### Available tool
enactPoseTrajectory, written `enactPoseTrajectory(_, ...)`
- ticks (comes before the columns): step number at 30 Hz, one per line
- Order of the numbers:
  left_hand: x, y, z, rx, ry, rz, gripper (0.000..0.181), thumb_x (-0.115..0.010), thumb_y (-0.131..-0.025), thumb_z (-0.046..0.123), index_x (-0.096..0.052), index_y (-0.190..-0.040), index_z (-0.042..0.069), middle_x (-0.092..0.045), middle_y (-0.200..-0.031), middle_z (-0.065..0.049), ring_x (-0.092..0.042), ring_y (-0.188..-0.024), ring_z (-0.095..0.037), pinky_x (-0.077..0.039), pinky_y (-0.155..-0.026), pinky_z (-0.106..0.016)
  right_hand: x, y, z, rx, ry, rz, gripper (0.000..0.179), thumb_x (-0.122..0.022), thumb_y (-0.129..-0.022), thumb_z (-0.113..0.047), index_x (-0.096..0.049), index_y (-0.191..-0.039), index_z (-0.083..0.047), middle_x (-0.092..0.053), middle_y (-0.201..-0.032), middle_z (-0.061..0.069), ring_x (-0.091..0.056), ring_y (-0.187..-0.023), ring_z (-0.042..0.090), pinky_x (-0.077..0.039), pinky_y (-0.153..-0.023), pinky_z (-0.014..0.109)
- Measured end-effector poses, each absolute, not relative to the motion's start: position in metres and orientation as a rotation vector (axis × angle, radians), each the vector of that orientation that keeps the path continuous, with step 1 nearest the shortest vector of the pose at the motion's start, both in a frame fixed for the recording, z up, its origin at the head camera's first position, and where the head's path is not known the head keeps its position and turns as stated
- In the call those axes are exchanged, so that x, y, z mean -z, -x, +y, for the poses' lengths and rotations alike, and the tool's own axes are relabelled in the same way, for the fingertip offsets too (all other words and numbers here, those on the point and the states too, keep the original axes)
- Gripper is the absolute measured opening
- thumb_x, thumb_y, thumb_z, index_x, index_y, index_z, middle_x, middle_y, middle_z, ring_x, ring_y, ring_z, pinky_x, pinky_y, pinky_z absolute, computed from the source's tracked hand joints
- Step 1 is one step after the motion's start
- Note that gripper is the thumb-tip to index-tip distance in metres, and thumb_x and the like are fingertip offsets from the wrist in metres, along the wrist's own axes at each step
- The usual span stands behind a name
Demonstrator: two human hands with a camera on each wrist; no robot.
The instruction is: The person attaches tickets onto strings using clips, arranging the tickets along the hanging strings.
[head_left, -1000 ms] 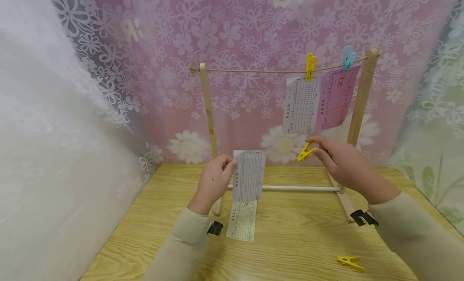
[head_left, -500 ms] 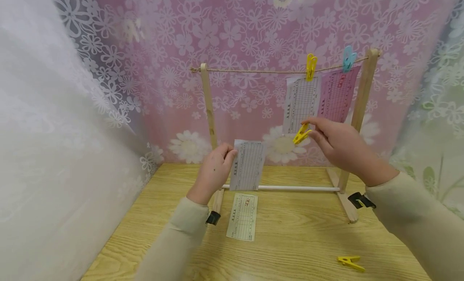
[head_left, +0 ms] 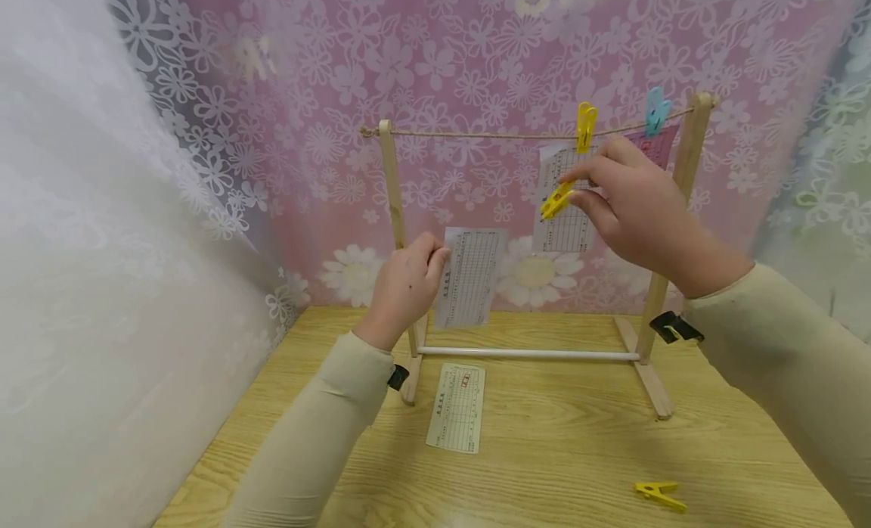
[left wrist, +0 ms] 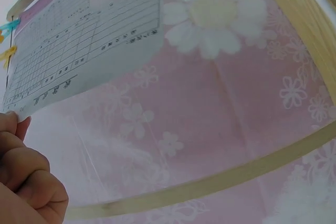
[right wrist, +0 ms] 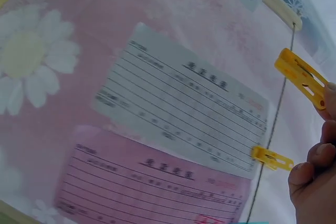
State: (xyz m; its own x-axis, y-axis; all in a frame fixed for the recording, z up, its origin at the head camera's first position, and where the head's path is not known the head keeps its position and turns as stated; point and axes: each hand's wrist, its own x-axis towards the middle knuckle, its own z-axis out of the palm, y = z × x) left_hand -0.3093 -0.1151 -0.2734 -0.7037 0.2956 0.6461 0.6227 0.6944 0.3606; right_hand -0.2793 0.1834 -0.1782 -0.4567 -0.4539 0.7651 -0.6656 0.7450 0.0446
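Left of centre, above the worktop: the left hand (head_left: 407, 286) pinches a loose white sheet (head_left: 472, 277) near the top of its left edge, thumb against bent fingers; the sheet hangs upright below the cord, apart from it.
Right of centre, higher up: the right hand (head_left: 629, 210) grips a held yellow clip (head_left: 556, 201) between thumb and fingertips, its nose pointing down and left; whether the clip's tips are parted is hard to make out.
Cord: a thin twine (head_left: 469, 135) runs between the left post (head_left: 393, 180) and the right post (head_left: 692, 146) of a wooden rack.
Pegged paper: toward the right end, a hanging white sheet (head_left: 565, 237) is fixed by an upright yellow clip (head_left: 586, 127), and just right of it a pink sheet (head_left: 658, 146) by a light blue clip (head_left: 658, 112); the right hand is in front of both sheets.
Worktop: on the wood-grain worktop (head_left: 544, 437), a pale yellow sheet (head_left: 456, 408) with a red mark lies flat, left of centre; a spare yellow clip (head_left: 653, 489) lies at the near right.
Rack foot: a white rod (head_left: 531, 354) joins the posts low down.
Backdrop: pink flowered cloth (head_left: 463, 59) at the far side.
Sleeves: beige, a black strap (head_left: 676, 327) at the right cuff.
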Motion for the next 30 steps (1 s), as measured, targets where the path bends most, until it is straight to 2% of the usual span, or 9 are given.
enactPoseTrajectory(3,0.263,0.314,-0.111,0.798,0.696,-2.331,0.023,-0.047,-0.11,0.03,-0.055,-0.096,0.012,-0.049,-0.066,-0.002,-0.04,-0.047,-0.016,-0.034,-0.047,-0.03,0.16,0.282,0.18,-0.352,-0.813,-2.172,0.017,-0.066,-0.099,-0.008,-0.069,-0.113,0.0,-0.052,-0.095,0.01,-0.044,-0.082,0.022,-0.034,-0.068,0.033)
enactPoseTrajectory(15,0.238,0.331,-0.095,0.902,0.609,-2.363,0.026,-0.047,-0.109,0.033,-0.059,-0.099,0.012,-0.052,-0.072,-0.004,-0.045,-0.054,-0.019,-0.037,-0.053,-0.031,0.112,0.299,0.168,-0.376,-0.755,-2.256,0.019,-0.062,-0.103,-0.017,-0.072,-0.104,-0.001,-0.054,-0.091,0.009,-0.039,-0.087,0.024,-0.029,-0.072,0.039)
enactPoseTrajectory(24,0.223,0.345,-0.083,0.929,0.542,-2.333,0.027,-0.047,-0.109,0.037,-0.055,-0.093,0.016,-0.052,-0.073,-0.002,-0.045,-0.056,-0.017,-0.038,-0.052,-0.03,0.093,0.317,0.16,-0.365,-0.66,-2.305,0.027,-0.056,-0.105,-0.021,-0.073,-0.112,-0.002,-0.058,-0.099,0.011,-0.041,-0.096,0.029,-0.029,-0.078,0.041)
enactPoseTrajectory(30,0.215,0.348,-0.073,0.919,0.522,-2.316,0.026,-0.049,-0.108,0.037,-0.061,-0.098,0.016,-0.056,-0.075,0.001,-0.049,-0.06,-0.015,-0.039,-0.056,-0.028,0.092,0.326,0.152,-0.333,-0.632,-2.375,0.031,-0.053,-0.106,-0.024,-0.073,-0.115,-0.003,-0.06,-0.101,0.012,-0.044,-0.097,0.031,-0.032,-0.081,0.042)
